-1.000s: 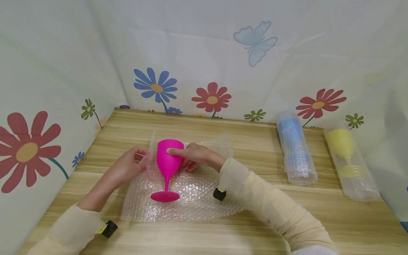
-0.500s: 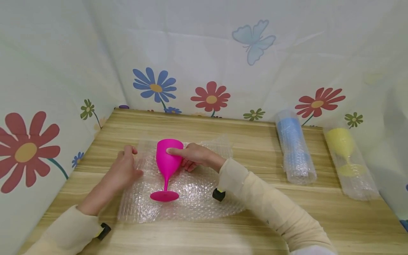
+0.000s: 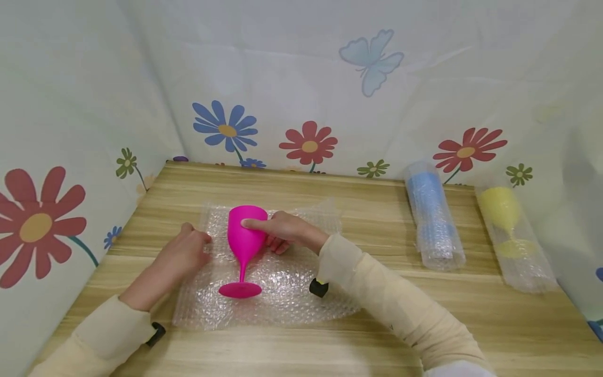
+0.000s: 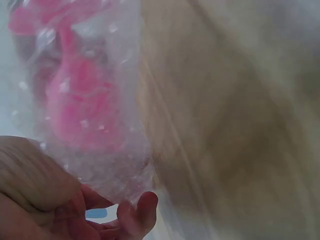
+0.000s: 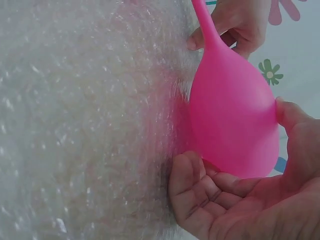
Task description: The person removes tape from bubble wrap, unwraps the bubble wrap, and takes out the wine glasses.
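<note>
A pink goblet [image 3: 245,241] lies on its side on a sheet of bubble wrap [image 3: 282,293] spread on the wooden table [image 3: 377,220]. My right hand [image 3: 282,230] holds its bowl, thumb on top and fingers curled underneath, as the right wrist view shows for the goblet [image 5: 235,110] and hand [image 5: 240,200]. My left hand [image 3: 186,251] is at the sheet's left edge, level with the bowl, fingers curled on the wrap. In the left wrist view the wrap [image 4: 120,75] stands raised before the hand [image 4: 50,200], and the goblet [image 4: 80,100] shows blurred through it.
At the right of the table lie two goblets rolled in bubble wrap, a blue one [image 3: 433,220] and a yellow one [image 3: 511,230]. Flower-printed cloth walls [image 3: 306,104] close in the left, back and right sides. Bare wood runs along the near edge.
My left hand has drawn away from the goblet's bowl to the left, taking the wrap's edge outward and lower. The right hand and goblet have stayed put.
</note>
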Available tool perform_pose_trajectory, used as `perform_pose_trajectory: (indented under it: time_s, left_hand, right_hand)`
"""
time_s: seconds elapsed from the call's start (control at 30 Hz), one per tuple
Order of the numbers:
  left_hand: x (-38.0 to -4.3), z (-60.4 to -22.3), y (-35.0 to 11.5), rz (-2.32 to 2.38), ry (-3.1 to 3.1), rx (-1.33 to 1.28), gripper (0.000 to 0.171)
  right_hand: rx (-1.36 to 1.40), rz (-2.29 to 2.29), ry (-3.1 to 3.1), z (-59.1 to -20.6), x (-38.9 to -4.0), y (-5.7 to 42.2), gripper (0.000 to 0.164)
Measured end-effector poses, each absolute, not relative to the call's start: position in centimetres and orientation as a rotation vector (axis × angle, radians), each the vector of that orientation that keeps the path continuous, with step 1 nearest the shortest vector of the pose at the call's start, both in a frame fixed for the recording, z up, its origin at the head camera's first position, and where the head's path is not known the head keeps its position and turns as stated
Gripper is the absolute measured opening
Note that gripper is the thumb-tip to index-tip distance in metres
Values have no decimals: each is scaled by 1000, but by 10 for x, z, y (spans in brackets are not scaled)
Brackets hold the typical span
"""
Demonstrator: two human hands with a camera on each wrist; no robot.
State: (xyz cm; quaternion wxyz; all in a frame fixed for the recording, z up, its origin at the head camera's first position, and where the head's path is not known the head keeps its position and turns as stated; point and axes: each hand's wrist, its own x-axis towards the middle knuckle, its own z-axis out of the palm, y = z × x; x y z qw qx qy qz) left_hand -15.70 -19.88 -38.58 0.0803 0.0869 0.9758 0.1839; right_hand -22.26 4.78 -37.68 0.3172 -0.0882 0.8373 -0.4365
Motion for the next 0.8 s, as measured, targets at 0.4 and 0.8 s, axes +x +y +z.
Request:
perform_pose_trajectory:
  time_s: [0.4, 0.8]
  left_hand:
    - [-159, -371, -195, 310, 2807, 338, 28]
    - [-155, -369, -187, 268, 2825, 314, 23]
  right_hand:
    - [-154, -1052, 2279, -374, -221, 34, 68]
    - [-68, -1333, 2148, -381, -211, 30, 56]
